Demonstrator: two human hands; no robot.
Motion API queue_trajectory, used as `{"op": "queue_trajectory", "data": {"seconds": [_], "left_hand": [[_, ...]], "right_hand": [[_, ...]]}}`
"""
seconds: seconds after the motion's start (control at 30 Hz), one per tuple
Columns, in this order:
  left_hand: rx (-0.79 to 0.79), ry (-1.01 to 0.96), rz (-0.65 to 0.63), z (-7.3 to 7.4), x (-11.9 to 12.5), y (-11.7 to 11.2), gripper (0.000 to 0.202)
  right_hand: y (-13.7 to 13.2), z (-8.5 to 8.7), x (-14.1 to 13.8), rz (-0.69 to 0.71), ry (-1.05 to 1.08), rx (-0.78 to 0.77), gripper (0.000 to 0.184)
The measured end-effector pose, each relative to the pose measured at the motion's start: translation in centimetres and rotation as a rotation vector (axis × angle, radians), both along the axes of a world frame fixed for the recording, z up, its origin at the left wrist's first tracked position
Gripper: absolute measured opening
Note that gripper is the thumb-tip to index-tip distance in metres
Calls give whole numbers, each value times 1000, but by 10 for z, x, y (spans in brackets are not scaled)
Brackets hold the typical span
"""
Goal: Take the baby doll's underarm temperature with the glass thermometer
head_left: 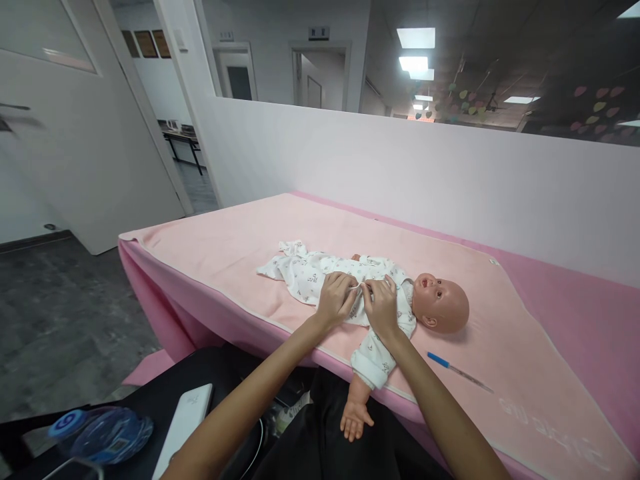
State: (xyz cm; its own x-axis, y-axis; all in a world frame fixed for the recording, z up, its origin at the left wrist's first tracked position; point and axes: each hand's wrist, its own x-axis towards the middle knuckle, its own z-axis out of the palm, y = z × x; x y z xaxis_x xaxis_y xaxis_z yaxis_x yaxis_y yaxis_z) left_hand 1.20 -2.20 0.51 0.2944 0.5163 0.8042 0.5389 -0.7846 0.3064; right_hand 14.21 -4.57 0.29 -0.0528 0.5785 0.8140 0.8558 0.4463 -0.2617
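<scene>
Fingers (345, 283) of your left hand (331, 300) are pinched together on a thin white tie (361, 285), and those of your right hand (381, 305) close on it just beside them, the two hands nearly meeting over the front of the white printed garment (307, 273). You have the garment on a baby doll (447, 307), which lies face up across the pink mat (215, 240) before you, its bald head to your right and the garment's legs to your left. One doll arm (356, 407) hangs over the near edge, palm showing, between your forearms. Past your right forearm, near the head, a thin rod (460, 373) with a blue end lies on the mat. Low on your left, a bottle (113, 433) and a flat white device (185, 423) rest on a black seat (223, 370)
</scene>
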Motion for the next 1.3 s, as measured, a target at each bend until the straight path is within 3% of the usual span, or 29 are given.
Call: {"op": "queue_trajectory", "data": {"seconds": [0.1,0.23,0.37,0.5,0.6,0.67,0.87,1.1,1.17,1.3], "left_hand": [[14,-6,96,-1,-2,4,22],[3,-222,353,-4,-8,15,29],[39,-295,480,-5,-11,20,21],[172,-187,326,-6,-7,14,7],[167,-9,150,-6,-1,10,7],[133,59,117,-5,2,8,10],[66,95,190,-4,1,9,11],[55,75,531,-7,-7,17,22],[68,51,498,-6,-10,17,25],[112,-3,266,-6,-11,12,27]], "right_hand": [[0,1,0,-5,18,-7,17],[0,1,0,-13,13,7,18],[1,0,1,-59,4,35,15],[2,0,1,-98,-5,28,14],[1,1,1,-131,-20,18,14],[0,2,1,-168,-32,12,16],[-1,3,1,-274,-73,-16,17],[1,3,0,-322,-68,-87,20],[1,3,0,-315,-70,-86,21],[0,3,1,-294,-61,-66,21]]}}
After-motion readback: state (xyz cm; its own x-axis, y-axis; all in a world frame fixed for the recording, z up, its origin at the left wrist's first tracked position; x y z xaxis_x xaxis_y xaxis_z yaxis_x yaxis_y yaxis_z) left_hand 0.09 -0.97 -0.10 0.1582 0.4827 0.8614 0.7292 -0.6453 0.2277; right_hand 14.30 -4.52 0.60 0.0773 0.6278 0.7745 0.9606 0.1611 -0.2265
